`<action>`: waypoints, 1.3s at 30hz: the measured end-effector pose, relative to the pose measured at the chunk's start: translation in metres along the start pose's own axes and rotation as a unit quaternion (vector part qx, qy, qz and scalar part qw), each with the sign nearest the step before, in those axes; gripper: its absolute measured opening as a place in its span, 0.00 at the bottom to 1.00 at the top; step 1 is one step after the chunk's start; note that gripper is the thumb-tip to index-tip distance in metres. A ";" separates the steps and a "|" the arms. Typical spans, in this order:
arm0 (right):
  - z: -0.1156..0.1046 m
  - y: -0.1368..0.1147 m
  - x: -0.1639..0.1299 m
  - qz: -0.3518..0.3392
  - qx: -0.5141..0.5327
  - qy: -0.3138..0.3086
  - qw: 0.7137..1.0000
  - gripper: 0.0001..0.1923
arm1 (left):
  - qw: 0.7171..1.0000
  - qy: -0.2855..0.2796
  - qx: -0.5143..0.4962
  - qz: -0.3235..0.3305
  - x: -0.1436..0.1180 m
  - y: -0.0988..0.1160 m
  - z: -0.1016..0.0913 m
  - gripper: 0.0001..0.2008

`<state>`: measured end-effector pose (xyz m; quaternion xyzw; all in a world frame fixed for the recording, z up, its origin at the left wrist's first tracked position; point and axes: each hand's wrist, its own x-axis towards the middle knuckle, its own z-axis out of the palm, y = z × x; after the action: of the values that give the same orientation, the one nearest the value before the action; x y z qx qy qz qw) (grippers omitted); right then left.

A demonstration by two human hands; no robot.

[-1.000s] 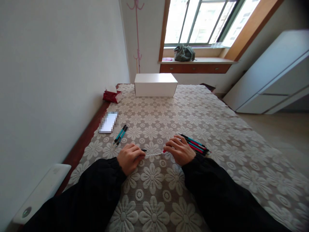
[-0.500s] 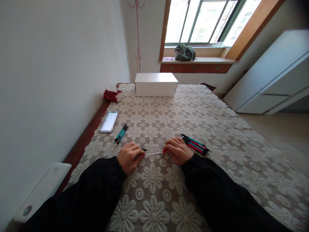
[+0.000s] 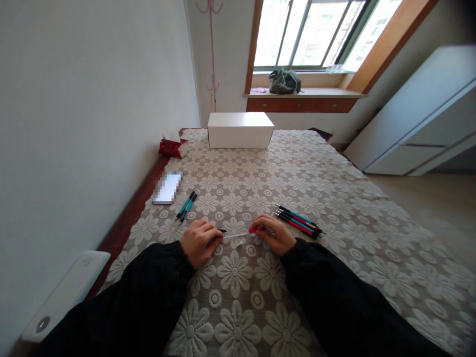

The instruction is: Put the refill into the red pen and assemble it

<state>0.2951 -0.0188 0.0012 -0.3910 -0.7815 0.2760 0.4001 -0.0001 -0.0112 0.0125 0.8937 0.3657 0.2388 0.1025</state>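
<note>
lace cloth [image 3: 334, 208] open beyond pen bundle [image 3: 299, 221].

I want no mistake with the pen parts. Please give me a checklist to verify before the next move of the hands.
1. Left hand holds the black part: ok.
2. Right hand holds the red barrel: ok.
3. Thin refill lies in line between both hands: ok.
4. Refill tip already inside the red barrel: cannot tell.
5. Pile of pens lies apart from the right hand's fingers: ok.
6. Two teal pens lie away from the left hand: ok.
</note>
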 end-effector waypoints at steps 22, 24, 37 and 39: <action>0.022 -0.024 -0.004 0.133 0.438 0.053 0.888 0.17 | 0.985 -0.045 0.026 0.162 0.000 0.020 0.001 0.15; 0.025 -0.020 -0.005 0.142 0.444 0.075 0.882 0.18 | 0.983 -0.061 0.041 0.168 0.001 0.029 0.002 0.16; 0.031 -0.034 -0.012 0.036 0.142 0.160 0.976 0.12 | 0.983 -0.057 0.013 0.174 0.000 0.027 0.011 0.10; 0.033 -0.038 -0.012 -0.010 0.051 0.164 0.985 0.11 | 0.984 -0.056 0.026 0.164 -0.001 0.029 0.013 0.13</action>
<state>0.2578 -0.0534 0.0068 -0.4026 -0.6942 0.2436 0.5446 0.0236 -0.0327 0.0117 0.9559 0.2137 0.1924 0.0590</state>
